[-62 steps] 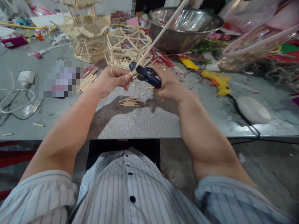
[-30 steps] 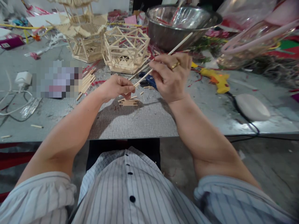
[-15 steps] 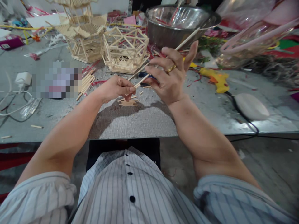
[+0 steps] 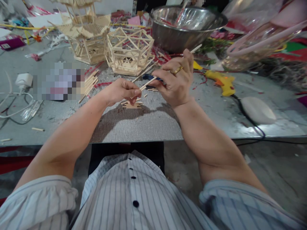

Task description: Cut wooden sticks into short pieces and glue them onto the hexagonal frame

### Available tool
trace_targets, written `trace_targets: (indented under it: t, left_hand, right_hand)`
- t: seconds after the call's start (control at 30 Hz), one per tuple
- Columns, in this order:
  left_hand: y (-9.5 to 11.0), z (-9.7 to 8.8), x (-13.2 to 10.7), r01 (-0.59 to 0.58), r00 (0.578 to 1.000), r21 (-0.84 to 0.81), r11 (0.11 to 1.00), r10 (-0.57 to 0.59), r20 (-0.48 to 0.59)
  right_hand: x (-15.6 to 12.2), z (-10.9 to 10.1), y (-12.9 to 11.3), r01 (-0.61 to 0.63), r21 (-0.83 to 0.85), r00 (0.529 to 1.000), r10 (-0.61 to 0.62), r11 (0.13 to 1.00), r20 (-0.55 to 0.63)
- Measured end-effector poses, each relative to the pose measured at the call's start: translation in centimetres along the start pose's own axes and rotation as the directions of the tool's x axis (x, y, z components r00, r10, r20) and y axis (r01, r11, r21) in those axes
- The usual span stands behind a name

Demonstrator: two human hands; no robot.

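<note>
My right hand (image 4: 176,80) is closed on a long thin wooden stick (image 4: 196,48), whose far end sticks out past the knuckles toward the metal basin. Its near end runs down to the fingertips of my left hand (image 4: 124,91), which pinches a pale stick (image 4: 143,88) where the two meet. Whether that is a separate short piece, I cannot tell. Below my left fingers lies a small pile of short cut sticks (image 4: 132,105). Partly hidden behind my right fingers is a dark blue-handled tool (image 4: 148,77).
Behind my hands stand an open stick frame (image 4: 130,48) and a tiered stick pagoda (image 4: 87,35). A metal basin (image 4: 184,35) is at the back. On the right are a yellow glue gun (image 4: 223,81) and a white oval object (image 4: 258,109). Longer sticks (image 4: 90,84) lie left.
My right fingers have curled in from a more spread pose, and the stick's far end has dropped lower. My left hand has hardly moved.
</note>
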State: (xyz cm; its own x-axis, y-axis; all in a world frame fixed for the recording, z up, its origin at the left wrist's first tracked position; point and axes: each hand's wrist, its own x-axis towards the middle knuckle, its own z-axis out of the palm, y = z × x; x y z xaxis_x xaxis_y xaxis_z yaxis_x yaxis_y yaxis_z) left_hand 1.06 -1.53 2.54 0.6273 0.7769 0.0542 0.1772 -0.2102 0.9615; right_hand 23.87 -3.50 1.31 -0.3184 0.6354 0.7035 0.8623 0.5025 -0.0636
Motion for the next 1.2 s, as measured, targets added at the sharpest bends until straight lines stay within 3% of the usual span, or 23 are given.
trace_targets:
  t: [0.27,0.4,0.5,0.63,0.73,1.0,1.2]
  left_hand:
    - [1.0,0.6,-0.2,0.030,1.000,-0.010,0.999,-0.030,0.008]
    - [1.4,1.0,-0.2,-0.003,1.000,-0.041,0.999,0.003,0.004]
    - [1.2,1.3,-0.1,-0.039,0.998,-0.068,0.997,0.036,-0.053]
    - [0.8,1.8,0.1,-0.074,0.985,-0.106,0.992,0.056,-0.163]
    - [0.6,2.1,0.3,-0.099,0.969,-0.129,0.987,0.066,-0.238]
    - [0.3,2.5,0.6,-0.190,0.916,0.043,0.981,0.193,-0.352]
    - [-0.2,2.7,0.8,-0.190,0.878,0.133,0.973,0.229,-0.421]
  right_hand:
    - [-0.1,-0.2,-0.2,-0.038,-0.078,0.994,0.045,0.996,0.096]
    - [-0.3,0.5,-0.2,-0.056,-0.099,0.998,0.057,0.994,0.006]
    - [-0.3,0.7,-1.0,-0.095,-0.019,0.995,0.094,0.995,-0.044]
    - [-0.3,0.3,-2.5,-0.193,0.206,0.981,0.183,0.959,0.068]
    - [-0.3,0.4,-3.2,-0.173,0.312,0.985,0.161,0.934,0.065]
    - [-0.3,0.9,-3.2,-0.141,0.335,0.974,0.070,0.932,0.215]
    - [-0.6,1.6,-3.4,-0.129,0.300,0.974,0.064,0.945,0.216]
